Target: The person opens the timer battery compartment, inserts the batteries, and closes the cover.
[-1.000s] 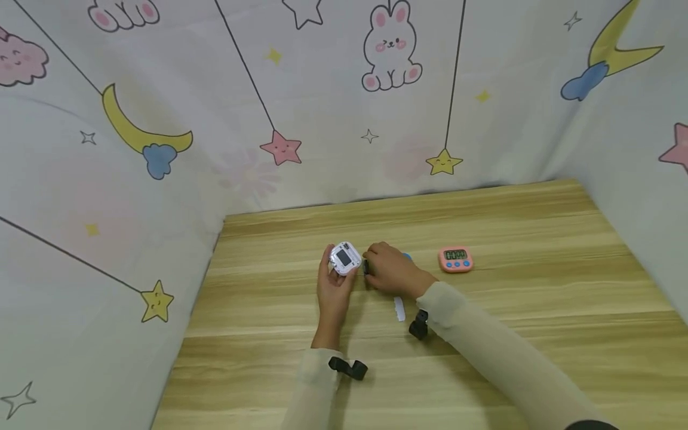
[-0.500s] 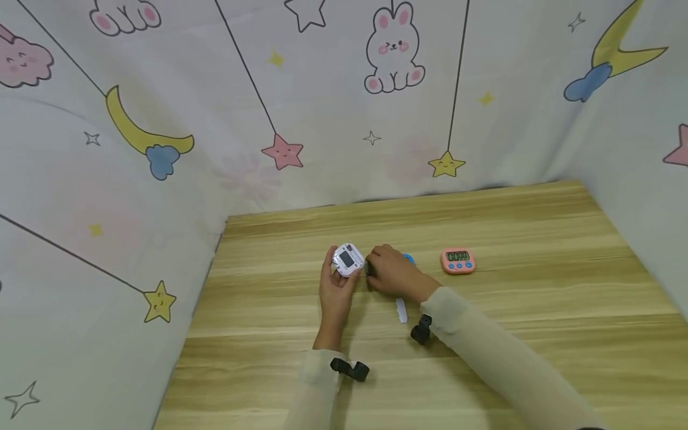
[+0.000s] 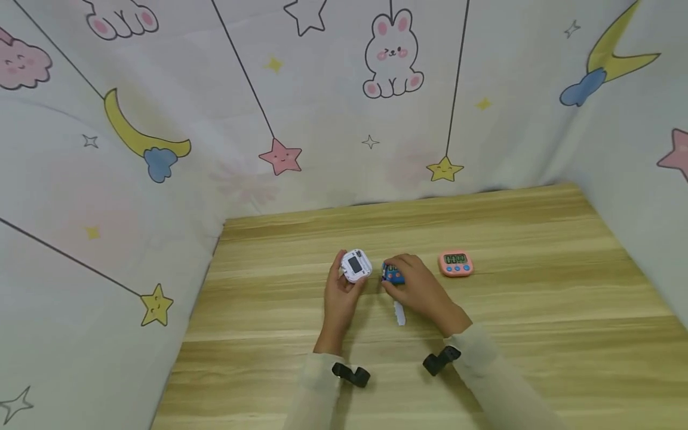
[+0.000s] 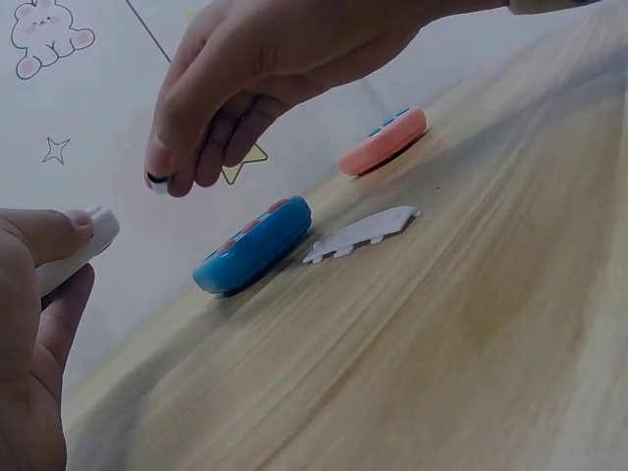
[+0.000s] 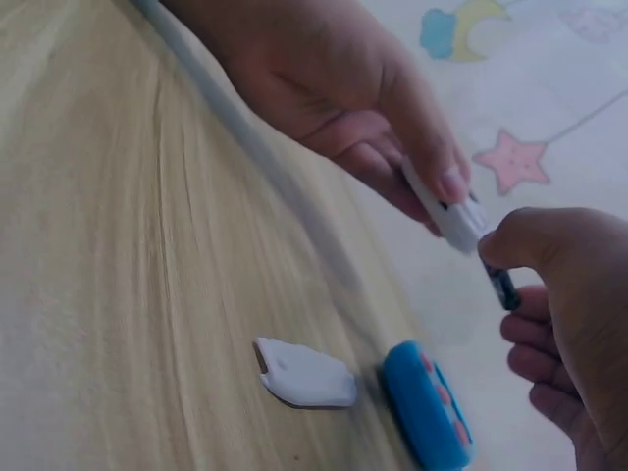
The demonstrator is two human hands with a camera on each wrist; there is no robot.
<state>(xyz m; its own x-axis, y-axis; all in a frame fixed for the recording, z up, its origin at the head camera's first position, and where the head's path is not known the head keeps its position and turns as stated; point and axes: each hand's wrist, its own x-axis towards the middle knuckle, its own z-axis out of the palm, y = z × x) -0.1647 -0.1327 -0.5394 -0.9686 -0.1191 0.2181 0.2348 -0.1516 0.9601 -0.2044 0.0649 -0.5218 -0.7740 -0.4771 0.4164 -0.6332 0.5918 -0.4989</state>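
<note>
In the head view my left hand (image 3: 338,298) holds up a white kitchen timer (image 3: 368,268) by its edges, thumb on one side and fingers on the other. A dark rectangle shows on its upturned face. My right hand (image 3: 424,292) pinches a small black battery (image 5: 503,287) between thumb and fingertips, just right of the white timer. Under the right hand lies a blue timer (image 3: 396,277) with orange buttons, partly hidden by the fingers. A white battery cover (image 3: 399,313) with small tabs lies on the table close to the blue timer.
A pink timer (image 3: 455,264) with blue buttons lies to the right of the hands, its display lit with zeros. The wooden table (image 3: 516,334) meets a printed cloth wall (image 3: 333,119) at the back and sides. Black bands (image 3: 352,375) sit on both wrists.
My right hand has drawn back to the right with the battery, uncovering part of the blue timer's face. The left hand has shifted slightly right with the white timer.
</note>
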